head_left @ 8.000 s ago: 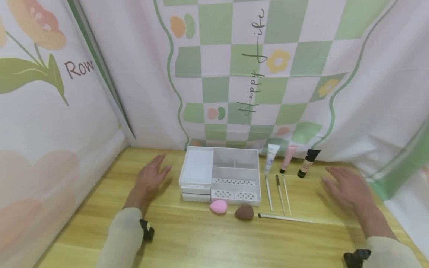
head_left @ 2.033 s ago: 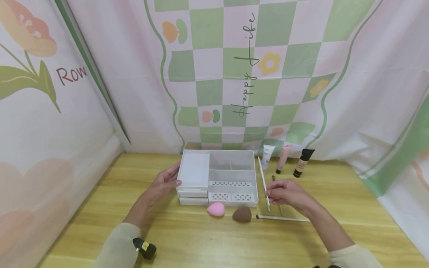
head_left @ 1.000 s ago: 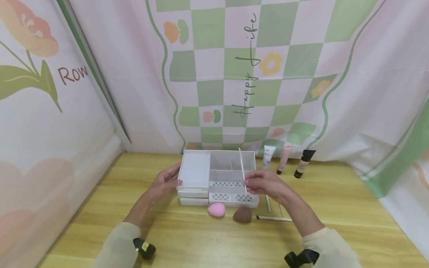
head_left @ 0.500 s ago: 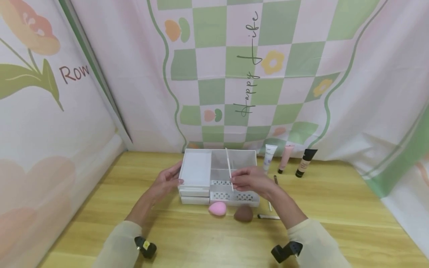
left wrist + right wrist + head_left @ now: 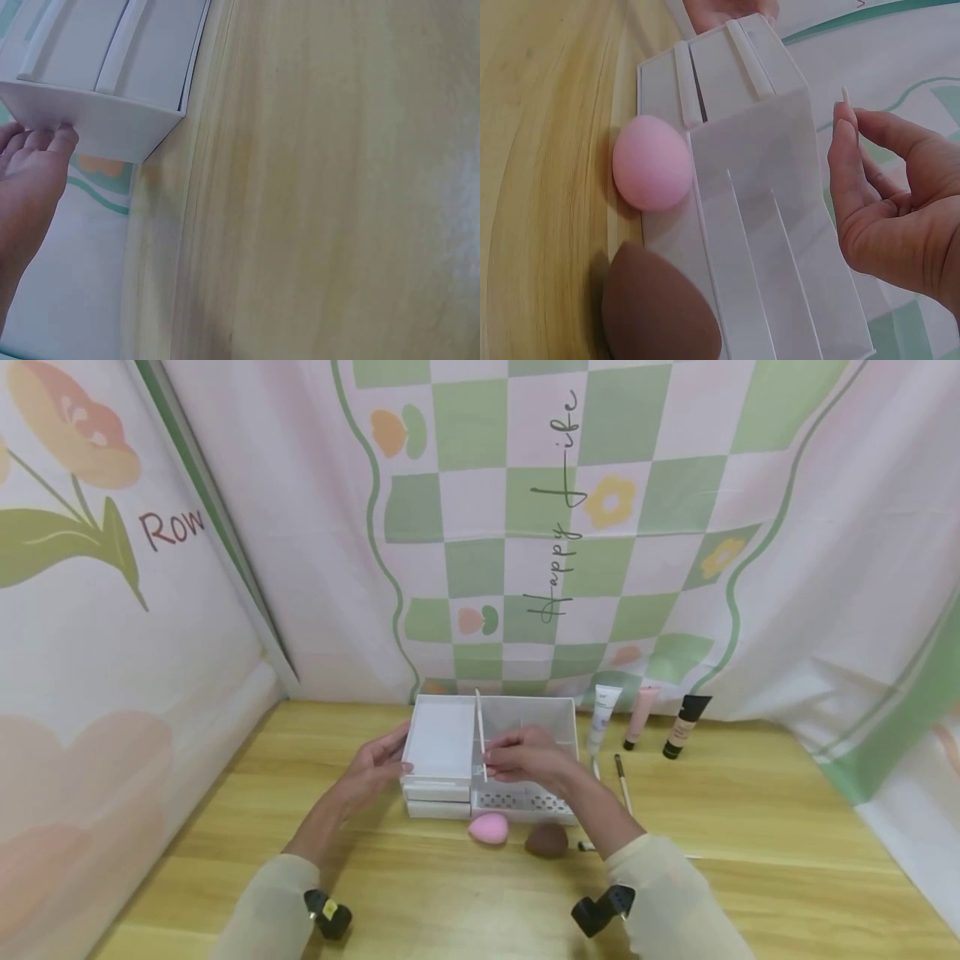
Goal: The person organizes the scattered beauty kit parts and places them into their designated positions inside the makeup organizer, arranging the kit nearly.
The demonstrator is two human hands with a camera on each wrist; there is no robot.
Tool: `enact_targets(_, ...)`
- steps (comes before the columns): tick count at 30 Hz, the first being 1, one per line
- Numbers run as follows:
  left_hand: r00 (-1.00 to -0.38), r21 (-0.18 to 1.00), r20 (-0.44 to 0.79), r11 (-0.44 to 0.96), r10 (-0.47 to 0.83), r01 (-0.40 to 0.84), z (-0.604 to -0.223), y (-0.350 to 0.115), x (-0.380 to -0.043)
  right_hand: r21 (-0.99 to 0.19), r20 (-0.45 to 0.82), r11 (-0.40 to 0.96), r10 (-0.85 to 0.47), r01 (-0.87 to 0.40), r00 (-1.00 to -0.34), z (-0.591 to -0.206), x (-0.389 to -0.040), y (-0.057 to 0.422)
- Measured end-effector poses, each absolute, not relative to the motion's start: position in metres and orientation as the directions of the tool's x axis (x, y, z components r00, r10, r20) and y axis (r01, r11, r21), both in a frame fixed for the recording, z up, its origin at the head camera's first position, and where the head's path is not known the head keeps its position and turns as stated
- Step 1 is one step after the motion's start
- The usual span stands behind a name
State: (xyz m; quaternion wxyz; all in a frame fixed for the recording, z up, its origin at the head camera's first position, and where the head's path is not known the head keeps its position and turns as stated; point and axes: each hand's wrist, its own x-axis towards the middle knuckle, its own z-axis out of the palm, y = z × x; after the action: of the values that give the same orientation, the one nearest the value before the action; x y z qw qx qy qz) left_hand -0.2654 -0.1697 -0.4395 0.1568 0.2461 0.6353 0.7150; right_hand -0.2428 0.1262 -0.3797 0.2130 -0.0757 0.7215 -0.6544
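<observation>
My right hand (image 5: 528,756) pinches a thin white makeup brush (image 5: 481,718) between thumb and fingertips. The brush stands nearly upright over the white organizer (image 5: 566,718), beside its drawer part; in the right wrist view only a short white end (image 5: 845,94) shows above the fingertips. My left hand (image 5: 371,768) rests against the organizer's left side, its fingertips pressing the side wall (image 5: 105,127). A pink makeup sponge (image 5: 489,828) and a brown makeup sponge (image 5: 547,841) sit along the organizer's front.
Right of the organizer are a white tube (image 5: 602,718), a pink tube (image 5: 640,718) and a black-capped beige tube (image 5: 684,727). A dark-tipped brush (image 5: 623,781), a white stick (image 5: 596,767) and a brush lying crosswise (image 5: 587,846), partly behind my right arm, lie nearer. A printed curtain hangs behind.
My right hand has lifted the white brush off the table on the right and carried it left over the organizer. The left hand came to the organizer's side earlier and has stayed there.
</observation>
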Motion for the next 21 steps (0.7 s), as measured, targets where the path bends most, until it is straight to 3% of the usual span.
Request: enact_targets(21, -0.833, 0.985, 0.151, -0.152, 0.533, 0.082, -0.438, -0.167, -0.264, -0.948, -0.279, 0.242, -0.321, 0.206, -0.905, -0.363, -0.260, 0.080)
